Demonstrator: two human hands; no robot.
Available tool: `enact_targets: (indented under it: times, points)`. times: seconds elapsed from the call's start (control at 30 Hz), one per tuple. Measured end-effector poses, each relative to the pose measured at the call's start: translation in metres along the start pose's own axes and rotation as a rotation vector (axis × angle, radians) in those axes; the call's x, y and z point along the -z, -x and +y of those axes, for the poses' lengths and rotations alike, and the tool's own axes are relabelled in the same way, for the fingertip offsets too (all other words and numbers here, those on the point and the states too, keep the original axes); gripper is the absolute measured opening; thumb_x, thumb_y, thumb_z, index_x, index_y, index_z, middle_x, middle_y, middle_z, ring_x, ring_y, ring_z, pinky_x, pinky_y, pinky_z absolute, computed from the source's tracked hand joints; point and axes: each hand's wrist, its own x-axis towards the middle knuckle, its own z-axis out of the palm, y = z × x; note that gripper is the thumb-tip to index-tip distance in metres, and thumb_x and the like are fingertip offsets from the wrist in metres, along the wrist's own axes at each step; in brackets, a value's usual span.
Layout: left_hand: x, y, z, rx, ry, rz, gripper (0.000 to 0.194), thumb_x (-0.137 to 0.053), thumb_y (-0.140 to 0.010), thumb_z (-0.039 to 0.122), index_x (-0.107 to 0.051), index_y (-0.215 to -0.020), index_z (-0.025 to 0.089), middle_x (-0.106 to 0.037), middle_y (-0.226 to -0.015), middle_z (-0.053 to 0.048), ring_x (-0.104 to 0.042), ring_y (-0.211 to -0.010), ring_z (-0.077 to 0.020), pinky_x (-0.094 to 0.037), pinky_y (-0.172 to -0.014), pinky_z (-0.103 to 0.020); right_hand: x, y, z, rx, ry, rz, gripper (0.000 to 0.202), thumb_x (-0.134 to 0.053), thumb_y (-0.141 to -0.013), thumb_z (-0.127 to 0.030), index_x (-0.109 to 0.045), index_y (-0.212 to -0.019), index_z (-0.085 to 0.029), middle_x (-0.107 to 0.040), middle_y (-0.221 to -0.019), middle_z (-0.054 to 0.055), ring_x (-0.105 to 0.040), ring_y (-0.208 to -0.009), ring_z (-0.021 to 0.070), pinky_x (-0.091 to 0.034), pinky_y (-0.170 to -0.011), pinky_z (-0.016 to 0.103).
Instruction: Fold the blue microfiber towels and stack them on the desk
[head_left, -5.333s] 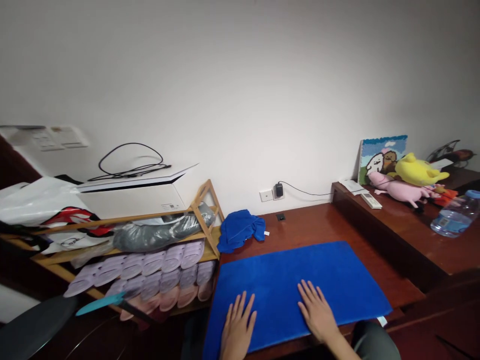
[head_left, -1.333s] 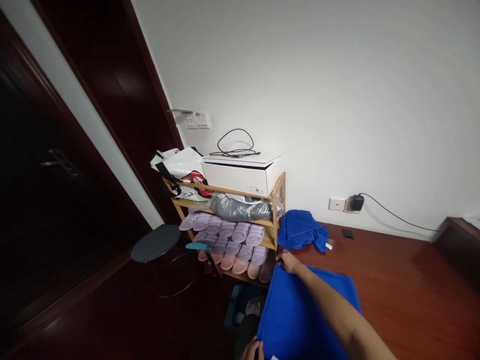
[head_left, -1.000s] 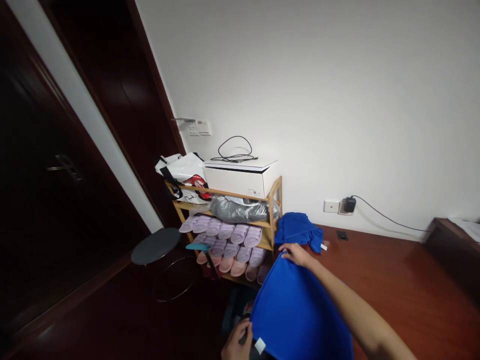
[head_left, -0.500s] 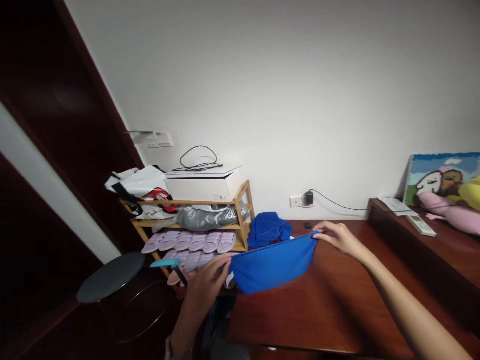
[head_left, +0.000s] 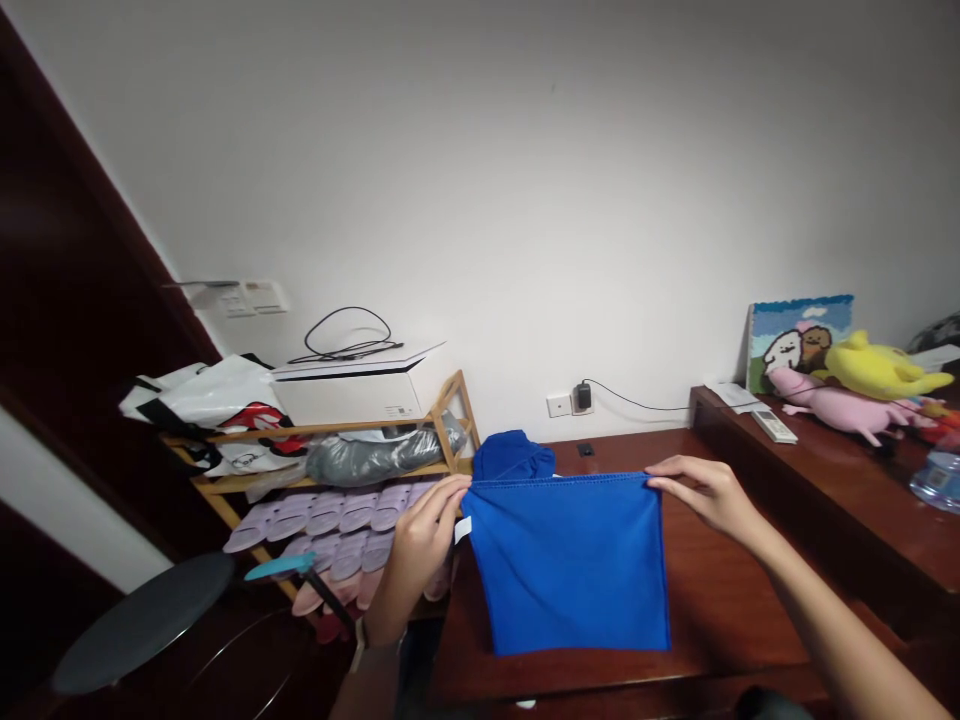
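A blue cloth (head_left: 570, 565) with stitched edges hangs spread between my hands, above the brown wooden table (head_left: 720, 580). My left hand (head_left: 427, 525) pinches its upper left corner, close to a small white tag (head_left: 463, 530). The upper right corner is gripped between the thumb and fingers of my right hand (head_left: 701, 490). Behind the cloth's top edge, a crumpled pile of blue fabric (head_left: 514, 455) lies on the table, partly hidden by the held cloth.
Left stands a wooden rack (head_left: 450, 440) with lilac slippers (head_left: 322, 512), a white box (head_left: 352, 390) and a bag (head_left: 217, 400). A round black stool (head_left: 142, 620) is beside it. On the raised ledge at right sit plush toys (head_left: 840, 405), a remote (head_left: 774, 427) and a bottle (head_left: 937, 482).
The cloth has gone from tilted and foreshortened to hanging down flat and fully spread, its top edge now nearly level. The view has turned rightward. Both hands keep their corners.
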Motion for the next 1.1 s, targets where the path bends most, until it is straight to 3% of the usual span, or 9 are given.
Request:
enact_targets:
  times: [0.17, 0.33, 0.57, 0.73, 0.8, 0.87, 0.97, 1.1]
  points:
    - [0.001, -0.007, 0.007, 0.040, 0.108, -0.006, 0.020, -0.058, -0.102, 0.029, -0.077, -0.105, 0.023, -0.083, -0.109, -0.003, -0.078, -0.103, -0.0198, -0.062, -0.099, -0.033, 0.007, 0.005, -0.009, -0.142, -0.085, 0.086, 0.030, -0.078, -0.088, -0.052, -0.081, -0.090, -0.022, -0.081, -0.090, 0.008, -0.076, -0.082, 0.0229, -0.063, -0.075, 0.033]
    - [0.007, -0.017, 0.014, 0.165, 0.281, -0.047, 0.019, -0.066, -0.097, 0.035, -0.081, -0.094, 0.024, -0.084, -0.100, -0.003, -0.080, -0.095, -0.0200, -0.065, -0.092, -0.032, 0.018, 0.011, -0.014, -0.263, -0.144, 0.146, 0.037, -0.084, -0.079, -0.057, -0.079, -0.081, -0.021, -0.079, -0.081, 0.009, -0.074, -0.075, 0.0222, -0.062, -0.069, 0.032]
    - [0.019, -0.022, 0.033, 0.374, 0.536, -0.071, 0.018, -0.075, -0.088, 0.040, -0.082, -0.084, 0.024, -0.084, -0.094, -0.005, -0.080, -0.091, -0.0229, -0.067, -0.084, -0.032, 0.035, 0.027, -0.029, -0.248, -0.080, 0.117, 0.031, -0.079, -0.086, -0.053, -0.079, -0.081, -0.022, -0.077, -0.079, 0.007, -0.071, -0.073, 0.0205, -0.058, -0.066, 0.029]
    - [0.017, -0.018, 0.037, 0.504, 0.658, -0.079, 0.017, -0.080, -0.083, 0.039, -0.082, -0.082, 0.022, -0.084, -0.094, -0.007, -0.079, -0.094, -0.0252, -0.066, -0.084, -0.034, 0.039, 0.041, -0.026, -0.323, -0.042, 0.213, 0.034, -0.082, -0.081, -0.057, -0.080, -0.086, -0.023, -0.078, -0.088, 0.009, -0.073, -0.083, 0.0235, -0.060, -0.072, 0.031]
    - [0.001, -0.014, 0.026, 0.575, 0.711, -0.113, 0.020, -0.082, -0.081, 0.040, -0.082, -0.086, 0.021, -0.084, -0.097, -0.008, -0.079, -0.096, -0.0260, -0.065, -0.086, -0.034, 0.036, 0.041, -0.010, -0.374, -0.041, 0.239, 0.036, -0.084, -0.079, -0.057, -0.080, -0.087, -0.022, -0.078, -0.090, 0.009, -0.072, -0.083, 0.0234, -0.060, -0.074, 0.031]
    - [-0.029, -0.006, 0.006, 0.653, 0.766, -0.167, 0.024, -0.082, -0.081, 0.041, -0.082, -0.092, 0.020, -0.084, -0.101, -0.010, -0.079, -0.098, -0.0265, -0.064, -0.088, -0.035, 0.026, 0.038, 0.019, -0.422, -0.051, 0.231, 0.037, -0.084, -0.078, -0.057, -0.080, -0.089, -0.021, -0.079, -0.090, 0.009, -0.071, -0.082, 0.0225, -0.060, -0.075, 0.032]
    - [-0.095, 0.015, -0.035, 0.708, 0.740, -0.247, 0.028, -0.078, -0.083, 0.042, -0.081, -0.098, 0.018, -0.084, -0.106, -0.011, -0.079, -0.101, -0.0274, -0.063, -0.092, -0.038, -0.006, 0.030, 0.087, -0.486, -0.076, 0.149, 0.043, -0.079, -0.080, -0.059, -0.079, -0.095, -0.019, -0.079, -0.090, 0.010, -0.071, -0.082, 0.0226, -0.059, -0.075, 0.033]
    - [-0.185, 0.056, -0.079, 0.705, 0.475, -0.324, 0.020, -0.071, -0.084, 0.035, -0.080, -0.089, 0.018, -0.084, -0.094, -0.012, -0.081, -0.092, -0.0275, -0.065, -0.090, -0.042, -0.078, 0.035, 0.172, -0.638, 0.114, 0.031, 0.035, -0.065, -0.086, -0.050, -0.078, -0.092, -0.019, -0.081, -0.093, 0.010, -0.075, -0.088, 0.0253, -0.060, -0.082, 0.036]
